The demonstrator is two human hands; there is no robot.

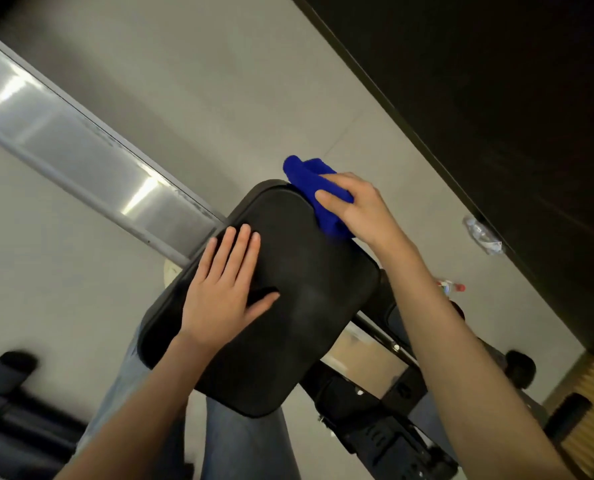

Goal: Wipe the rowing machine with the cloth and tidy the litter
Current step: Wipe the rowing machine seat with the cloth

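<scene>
The black seat [299,306] of the rowing machine was pressed by the left hand [219,289], laid flat with fingers straight. The blue cloth [306,176] was gripped by the right hand [361,211], fingers curled over it, at the seat's far right edge. A crumpled plastic bottle [484,235] was seen on the floor [219,81], beside the dark wall [496,81].

Matt black seat [299,299], plush cloth [309,178]

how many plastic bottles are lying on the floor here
2. A crumpled clear bottle lies by the dark wall at right; a red-capped bottle shows just beyond the right forearm, partly hidden. Others may lie behind the seat.
</scene>
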